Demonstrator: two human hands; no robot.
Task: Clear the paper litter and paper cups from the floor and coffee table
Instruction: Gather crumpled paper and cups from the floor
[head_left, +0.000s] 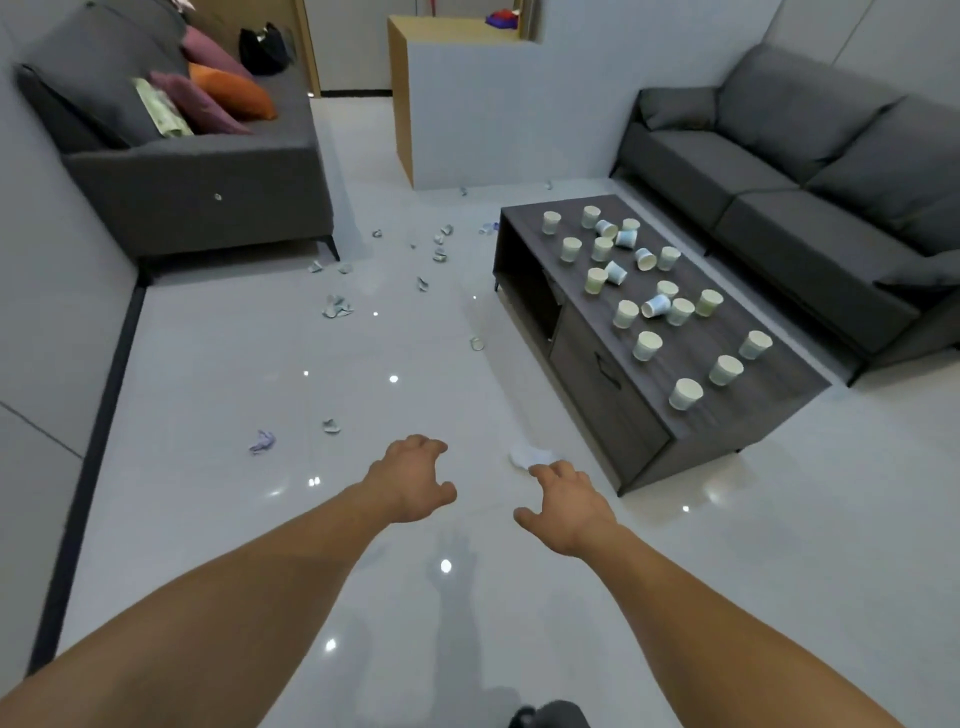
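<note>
Several paper cups (647, 345) stand or lie tipped on the dark wooden coffee table (613, 379) at the right. Crumpled paper scraps (336, 306) are scattered over the glossy white floor between the table and the left sofa. A white crumpled paper (530, 456) lies on the floor just beyond my right hand (569, 506), whose fingers are spread and empty. My left hand (413, 480) hovers over bare floor, fingers apart, holding nothing. A purple scrap (262, 441) and a small pale scrap (331, 426) lie to the left of my left hand.
A grey sofa (208, 176) with purple and orange cushions stands at the left. A second grey sofa (810, 171) sits behind the coffee table at the right. A wood-sided partition (467, 114) rises at the back. A dark shoe (550, 716) shows at the bottom edge.
</note>
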